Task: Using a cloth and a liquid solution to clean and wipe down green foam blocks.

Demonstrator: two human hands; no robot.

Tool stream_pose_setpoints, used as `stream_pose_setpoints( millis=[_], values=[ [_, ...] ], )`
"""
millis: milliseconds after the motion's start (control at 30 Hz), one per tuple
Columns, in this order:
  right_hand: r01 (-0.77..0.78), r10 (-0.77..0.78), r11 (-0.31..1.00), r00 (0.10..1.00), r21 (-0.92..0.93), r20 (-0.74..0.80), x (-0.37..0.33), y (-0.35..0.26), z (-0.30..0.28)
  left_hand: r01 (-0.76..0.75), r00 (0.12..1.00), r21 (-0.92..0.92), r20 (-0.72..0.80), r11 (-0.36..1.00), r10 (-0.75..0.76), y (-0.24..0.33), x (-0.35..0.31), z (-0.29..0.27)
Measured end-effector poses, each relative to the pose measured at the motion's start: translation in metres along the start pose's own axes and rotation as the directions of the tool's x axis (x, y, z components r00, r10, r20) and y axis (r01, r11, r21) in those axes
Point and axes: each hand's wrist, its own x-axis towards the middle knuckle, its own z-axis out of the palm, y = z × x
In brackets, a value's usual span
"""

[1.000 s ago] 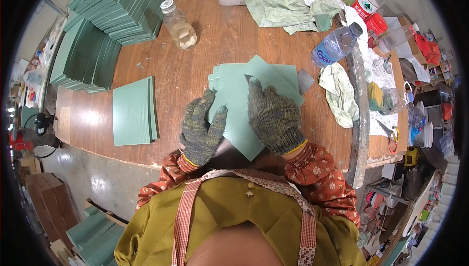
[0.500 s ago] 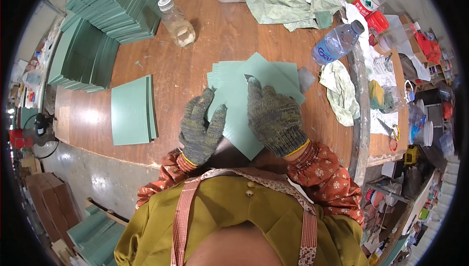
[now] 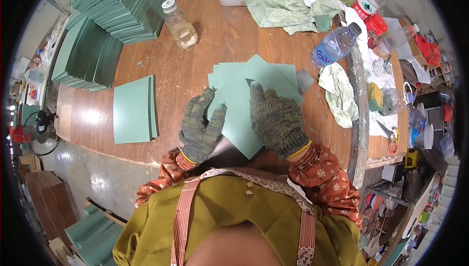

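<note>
A pale green square sheet lies turned cornerwise on a loose pile of like green sheets, its near corner pointing at me. My left hand, in a grey-green knit glove, rests against its left edge with thumb and fingers apart. On the sheet's right part sits my right hand, gloved the same way, its fingers closed. A small dark pointed blade sticks out at the tip of its forefinger; the rest is hidden by the glove.
Stacked green boards stand at the far left, and a smaller pile of green sheets lies nearer. A glass jar, a plastic bottle and a crumpled cloth are around the work. Scissors lie right.
The right hand has shifted very slightly over the sheet, and the blade's tip shows a little differently. The left hand keeps its place. The whole view has moved slightly.
</note>
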Motion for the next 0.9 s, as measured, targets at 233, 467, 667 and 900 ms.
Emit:
stream_pose_setpoints(
  millis=[233, 467, 667, 900],
  values=[
    [-0.185, 0.180, 0.981, 0.981, 0.054, 0.075, 0.000, 0.029, -0.007, 0.272, 0.962, -0.306, 0.060, 0.912, -0.266, -0.003, 0.021, -0.007],
    [-0.604, 0.594, 0.797, 0.787, 0.010, 0.165, -0.034, 0.062, -0.021, 0.493, 0.812, -0.736, 0.199, 0.464, -0.548, -0.016, 0.049, -0.020],
    [-0.506, 0.503, 0.862, 0.855, 0.009, -0.128, -0.094, 0.077, 0.023, 0.338, 0.941, -0.445, 0.189, 0.829, -0.282, -0.039, 0.050, -0.027],
    [-0.366, 0.364, 0.929, 0.931, -0.052, -0.037, -0.109, 0.074, 0.029, -0.304, 0.951, 0.237, 0.140, 0.923, 0.277, -0.039, 0.059, -0.033]
  ],
)
